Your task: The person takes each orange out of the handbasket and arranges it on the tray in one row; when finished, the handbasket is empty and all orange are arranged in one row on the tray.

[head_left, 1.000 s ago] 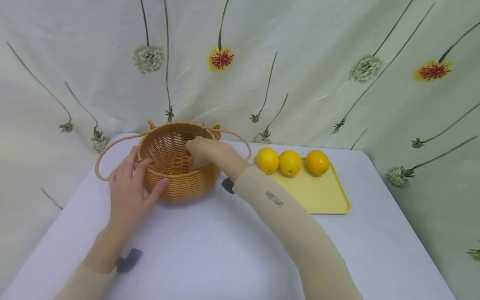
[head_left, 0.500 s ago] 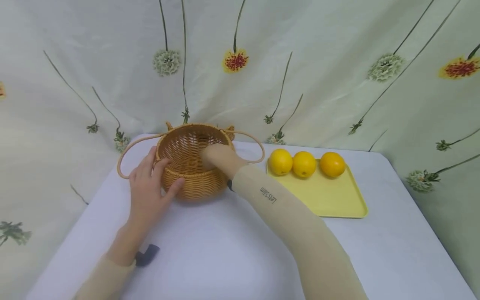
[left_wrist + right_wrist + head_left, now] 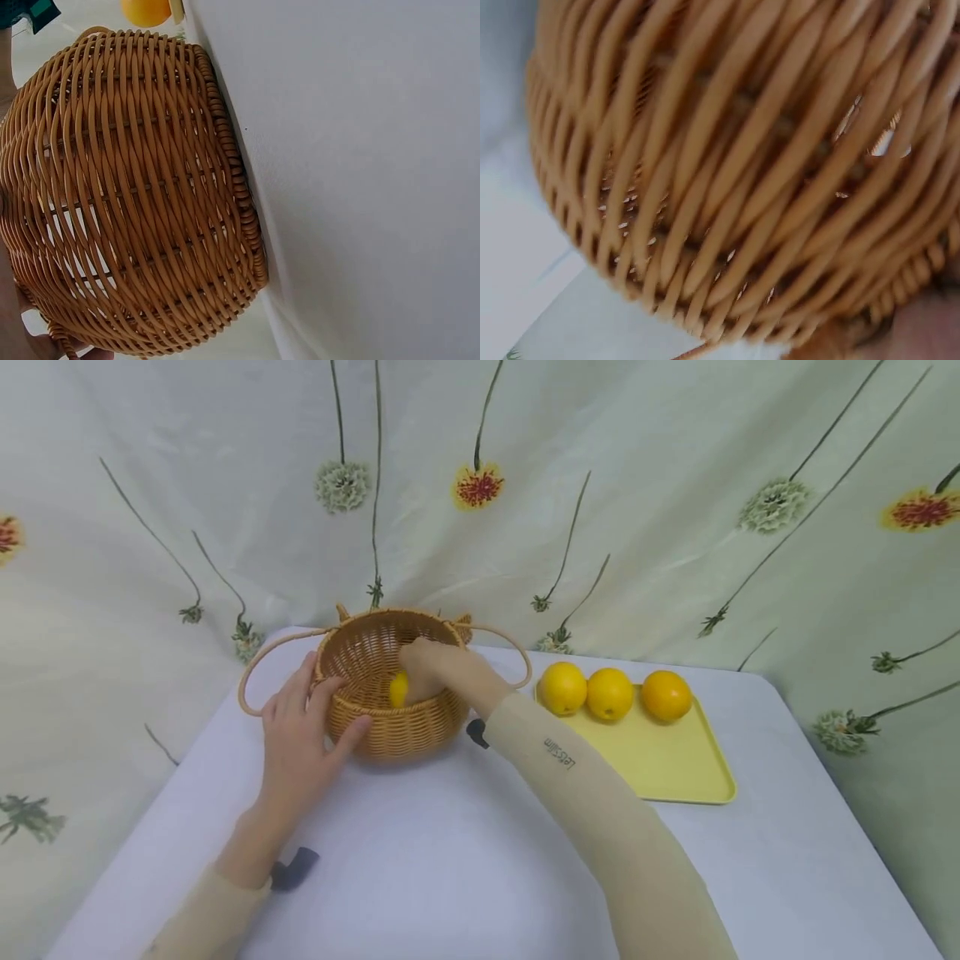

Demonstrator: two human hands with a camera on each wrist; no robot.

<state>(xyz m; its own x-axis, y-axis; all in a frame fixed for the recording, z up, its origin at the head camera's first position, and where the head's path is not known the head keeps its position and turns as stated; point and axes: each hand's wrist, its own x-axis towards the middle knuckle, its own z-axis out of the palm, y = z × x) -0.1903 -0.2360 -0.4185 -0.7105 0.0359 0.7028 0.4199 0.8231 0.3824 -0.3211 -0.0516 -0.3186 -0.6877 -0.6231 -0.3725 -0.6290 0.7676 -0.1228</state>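
Observation:
A tan wicker basket (image 3: pixel 397 735) with two loop handles stands at the back left of the table. My left hand (image 3: pixel 300 735) holds its near left rim, the index finger bent over the edge and the thumb along the outer front wall. Down inside the basket is my right hand (image 3: pixel 431 668), its fingers mostly hidden. A yellow fruit (image 3: pixel 398 691) shows beside that hand, apparently in its grasp; most of the fruit is covered. In both wrist views the woven wall (image 3: pixel 135 187) fills much of the picture, and the right wrist view is blurred.
On the right a yellow tray (image 3: pixel 675 764) lies on the white table (image 3: pixel 450 860). Three oranges sit along its far side: a left one (image 3: pixel 562 687), a middle one (image 3: pixel 610 694) and a right one (image 3: pixel 666 696). A flower-print cloth (image 3: pixel 660 460) hangs behind.
The head view has shifted. My right hand has moved about inside the basket, and the yellow fruit now shows beside it. My left hand has stayed on the rim.

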